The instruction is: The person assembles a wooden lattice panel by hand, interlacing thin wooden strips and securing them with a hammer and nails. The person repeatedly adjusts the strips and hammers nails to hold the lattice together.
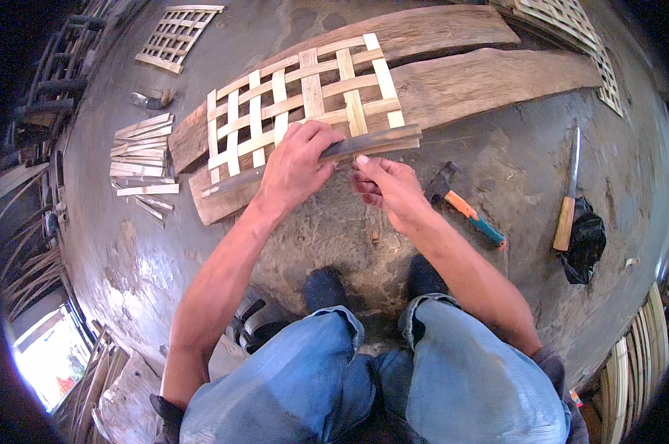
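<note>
A woven bamboo lattice panel [305, 92] lies on two wooden planks [482, 85] on the concrete floor. A dark wooden strip [379, 139] runs along the panel's near edge. My left hand [297, 166] presses down on that strip, fingers curled over it. My right hand [386, 185] sits just right of the left, thumb tip touching the strip's underside, fingers pinched together on something too small to tell. My knees in blue jeans fill the bottom of the view.
A hammer [464, 207] with an orange and teal handle lies right of my right hand. A knife [569, 189] and a black bag [586, 240] lie farther right. Cut bamboo strips [142, 159] lie left. Other lattice panels [175, 35] rest at the back.
</note>
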Motion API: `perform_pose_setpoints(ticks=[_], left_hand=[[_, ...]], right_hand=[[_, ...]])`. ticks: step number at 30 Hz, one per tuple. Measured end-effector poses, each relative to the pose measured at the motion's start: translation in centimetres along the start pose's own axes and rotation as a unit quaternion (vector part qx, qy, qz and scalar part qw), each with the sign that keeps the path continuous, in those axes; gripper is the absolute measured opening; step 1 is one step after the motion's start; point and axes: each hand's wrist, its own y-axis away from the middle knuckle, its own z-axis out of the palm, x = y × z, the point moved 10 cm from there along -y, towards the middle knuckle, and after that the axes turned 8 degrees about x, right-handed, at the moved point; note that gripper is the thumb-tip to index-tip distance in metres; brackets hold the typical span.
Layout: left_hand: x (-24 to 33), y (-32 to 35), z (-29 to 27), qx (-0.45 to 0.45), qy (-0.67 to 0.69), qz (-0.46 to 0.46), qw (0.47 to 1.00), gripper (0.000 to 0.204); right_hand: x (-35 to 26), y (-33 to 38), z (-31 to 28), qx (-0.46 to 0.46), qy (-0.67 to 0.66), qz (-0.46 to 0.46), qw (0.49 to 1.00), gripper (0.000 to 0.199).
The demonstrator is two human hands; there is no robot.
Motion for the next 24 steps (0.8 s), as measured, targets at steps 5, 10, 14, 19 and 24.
perform_pose_setpoints(ticks=[5, 10, 14, 19, 24], left_hand=[[0.6, 0.0, 0.2, -0.009, -0.003, 0.006, 1.000, 0.048], [1.2, 0.0, 0.4, -0.014, -0.010, 0.000, 1.000, 0.048], [0.8, -0.1, 0.3, 0.003, -0.032, 0.007, 0.999, 0.048], [1.1, -0.8, -0.3, 0.006, -0.011, -0.001, 1.000, 0.047], [1.4, -0.8, -1.4, 0.027, -0.029, 0.011, 0.999, 0.045]], right_hand=[[0.8, -0.3, 0.4, 0.049, -0.104, 0.055, 0.992, 0.017], [1.2, -1.2, -0.1, 0.043, -0.103, 0.053, 0.992, 0.010], [2.3, -1.4, -0.3, -0.009, 0.349, -0.056, 0.935, 0.012], [1.3, 0.9, -2.8, -0.043, 0.470, -0.269, 0.840, 0.029], [-4.8, 0.1, -6.3, 0.023, 0.084, -0.245, 0.966, 0.036]])
